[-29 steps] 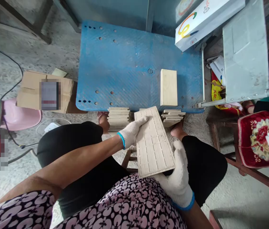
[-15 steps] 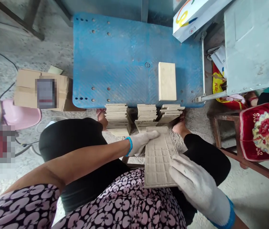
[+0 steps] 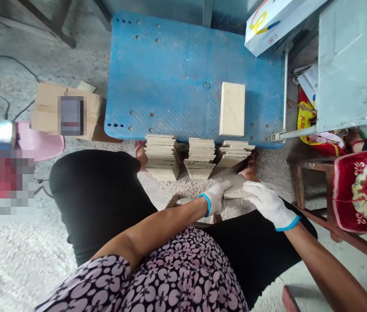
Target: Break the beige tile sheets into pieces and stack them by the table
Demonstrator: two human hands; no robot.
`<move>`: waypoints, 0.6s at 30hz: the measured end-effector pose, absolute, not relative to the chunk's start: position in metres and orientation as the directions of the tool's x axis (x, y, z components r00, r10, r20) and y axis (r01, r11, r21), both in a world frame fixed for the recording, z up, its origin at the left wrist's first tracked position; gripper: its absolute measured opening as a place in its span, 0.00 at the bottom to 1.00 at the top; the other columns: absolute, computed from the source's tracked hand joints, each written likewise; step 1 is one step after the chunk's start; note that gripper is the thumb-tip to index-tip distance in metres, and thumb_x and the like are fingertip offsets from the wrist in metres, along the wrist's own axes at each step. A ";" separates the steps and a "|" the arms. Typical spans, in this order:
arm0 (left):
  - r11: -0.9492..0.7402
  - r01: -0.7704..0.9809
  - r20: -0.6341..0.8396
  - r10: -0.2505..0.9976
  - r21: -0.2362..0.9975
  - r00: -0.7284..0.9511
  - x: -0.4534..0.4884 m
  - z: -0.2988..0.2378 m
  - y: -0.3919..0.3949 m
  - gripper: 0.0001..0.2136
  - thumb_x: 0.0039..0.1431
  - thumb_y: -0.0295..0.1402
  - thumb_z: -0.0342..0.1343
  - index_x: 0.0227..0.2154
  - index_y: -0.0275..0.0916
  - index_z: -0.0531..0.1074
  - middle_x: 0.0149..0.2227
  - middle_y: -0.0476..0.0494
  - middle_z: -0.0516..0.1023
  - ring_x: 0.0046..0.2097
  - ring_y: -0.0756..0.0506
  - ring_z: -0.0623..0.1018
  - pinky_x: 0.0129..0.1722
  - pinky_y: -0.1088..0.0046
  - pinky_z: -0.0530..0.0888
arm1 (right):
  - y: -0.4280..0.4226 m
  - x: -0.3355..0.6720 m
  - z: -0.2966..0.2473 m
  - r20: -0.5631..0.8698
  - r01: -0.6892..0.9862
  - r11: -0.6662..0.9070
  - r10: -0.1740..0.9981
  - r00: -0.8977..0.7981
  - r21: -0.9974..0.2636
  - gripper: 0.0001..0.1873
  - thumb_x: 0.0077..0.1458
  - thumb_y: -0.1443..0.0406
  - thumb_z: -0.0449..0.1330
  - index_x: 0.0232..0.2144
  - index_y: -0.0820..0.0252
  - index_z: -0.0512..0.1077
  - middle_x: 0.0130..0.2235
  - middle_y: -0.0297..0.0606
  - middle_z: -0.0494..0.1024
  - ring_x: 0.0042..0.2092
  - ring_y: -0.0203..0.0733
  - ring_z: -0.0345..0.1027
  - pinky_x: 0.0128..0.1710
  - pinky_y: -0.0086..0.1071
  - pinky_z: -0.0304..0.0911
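Observation:
A flat rectangular tile (image 3: 234, 187) is held between both gloved hands, tipped away so that it looks short. My left hand (image 3: 216, 197), in a white knit glove with a blue cuff, grips its left edge. On the tile's right side, my right hand (image 3: 269, 204) is closed over the edge, with its fingertips partly hidden. Just beyond them stand three rows of tiles: a left row (image 3: 161, 156), a middle row (image 3: 200, 157) and a shorter right row (image 3: 234, 154). The held tile is close to the right row; whether they touch I cannot tell.
Pale tiles (image 3: 232, 108) lie on a blue platform (image 3: 167, 78). A white printed box (image 3: 267, 30) sits at its back right. A cardboard box (image 3: 45, 104) and a pink basin (image 3: 42, 141) are on the left. To the right is a stool with a red cushion (image 3: 362, 190).
The tile has moved forward, away from my lap, and tilted; its gridded face no longer shows. My right hand has gone forward with it, and the view has shifted slightly.

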State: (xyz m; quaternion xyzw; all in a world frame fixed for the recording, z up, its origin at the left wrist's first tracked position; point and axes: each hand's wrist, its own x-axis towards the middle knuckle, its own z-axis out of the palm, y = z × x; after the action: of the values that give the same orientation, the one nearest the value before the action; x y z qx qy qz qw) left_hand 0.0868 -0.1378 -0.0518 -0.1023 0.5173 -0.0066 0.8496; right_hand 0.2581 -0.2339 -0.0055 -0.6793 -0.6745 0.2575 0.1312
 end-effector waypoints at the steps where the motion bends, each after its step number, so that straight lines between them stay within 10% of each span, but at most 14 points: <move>1: 0.980 -0.107 -0.895 -0.103 -0.165 0.434 0.090 -0.057 -0.140 0.10 0.62 0.35 0.61 0.43 0.36 0.72 0.35 0.40 0.82 0.31 0.46 0.82 0.29 0.73 0.81 | -0.228 0.263 -0.013 -0.221 0.853 -0.071 0.974 -0.052 -0.517 0.15 0.62 0.68 0.55 0.47 0.58 0.78 0.52 0.42 0.79 0.53 0.44 0.75 0.56 0.42 0.71; 8: 0.984 -0.146 -0.935 -0.048 -0.106 0.352 0.108 -0.092 -0.131 0.10 0.61 0.36 0.63 0.40 0.37 0.71 0.39 0.41 0.81 0.29 0.51 0.80 0.27 0.80 0.80 | -0.178 0.270 -0.040 -0.598 0.975 -0.095 0.801 -0.043 -0.199 0.19 0.59 0.71 0.55 0.46 0.55 0.80 0.54 0.43 0.77 0.53 0.49 0.70 0.55 0.40 0.66; 18: 0.987 -0.147 -0.954 -0.018 -0.065 0.300 0.130 -0.126 -0.108 0.05 0.63 0.29 0.58 0.40 0.34 0.71 0.35 0.42 0.79 0.27 0.51 0.79 0.24 0.81 0.77 | -0.162 0.278 -0.066 -0.694 0.997 -0.077 0.718 0.038 -0.024 0.17 0.62 0.65 0.56 0.50 0.55 0.78 0.52 0.48 0.75 0.50 0.53 0.69 0.44 0.39 0.63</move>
State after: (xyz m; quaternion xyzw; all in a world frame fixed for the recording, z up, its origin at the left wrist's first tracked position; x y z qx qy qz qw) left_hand 0.1302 -0.1077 -0.1259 -0.0702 0.5902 0.0402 0.8032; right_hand 0.2784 -0.1621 -0.0656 -0.6772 -0.6332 0.2826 -0.2462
